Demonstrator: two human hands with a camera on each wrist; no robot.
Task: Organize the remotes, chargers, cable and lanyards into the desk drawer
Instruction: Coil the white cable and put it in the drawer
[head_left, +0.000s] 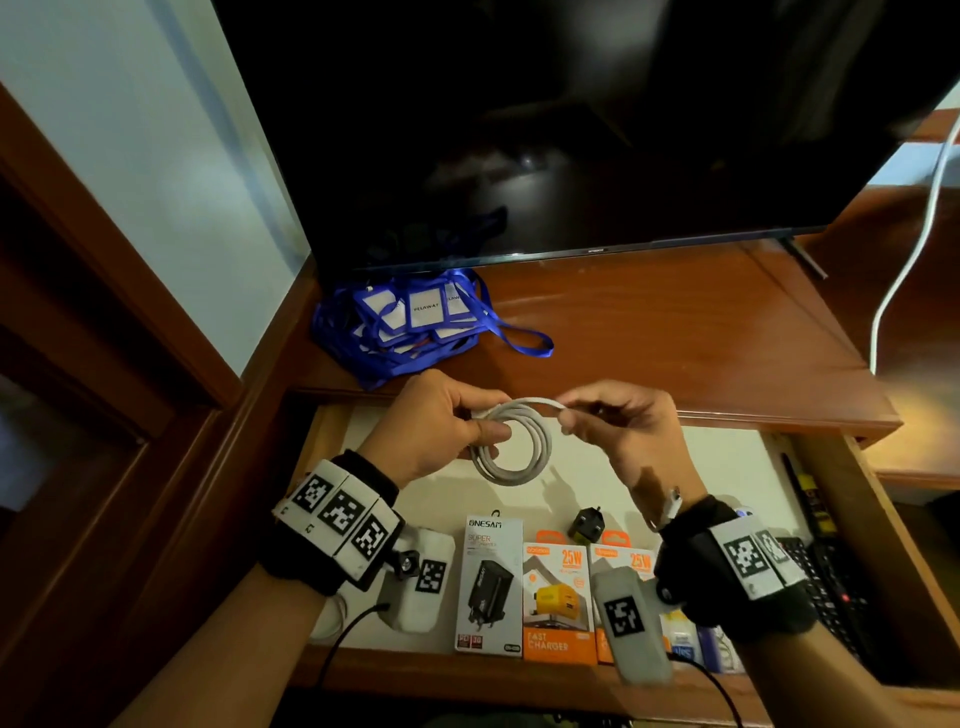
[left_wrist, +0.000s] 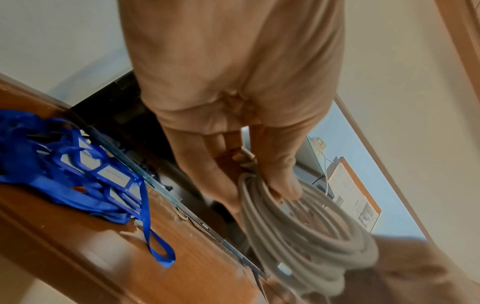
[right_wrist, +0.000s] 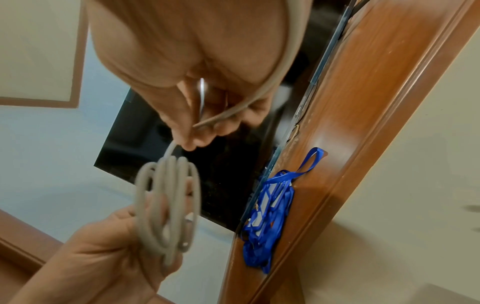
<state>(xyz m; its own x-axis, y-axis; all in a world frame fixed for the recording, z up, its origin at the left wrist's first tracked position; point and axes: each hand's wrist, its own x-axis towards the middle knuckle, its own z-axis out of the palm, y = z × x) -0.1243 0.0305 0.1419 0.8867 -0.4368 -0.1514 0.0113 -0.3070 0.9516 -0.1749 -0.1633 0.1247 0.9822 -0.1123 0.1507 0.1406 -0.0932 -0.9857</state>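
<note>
Head view has the left hand (head_left: 431, 426) pinching the coiled cable (head_left: 506, 441) while the right hand (head_left: 618, 431) pinches its loose end, coil hanging flat right over the open drawer (head_left: 582, 467), so basically straight down.

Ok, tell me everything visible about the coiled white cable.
The white cable is a smooth, rubbery-looking cord wound into several round loops. It is held in the air over the open drawer. The left hand pinches the coil's side; the right hand pinches the free end that leads off the top.
</note>
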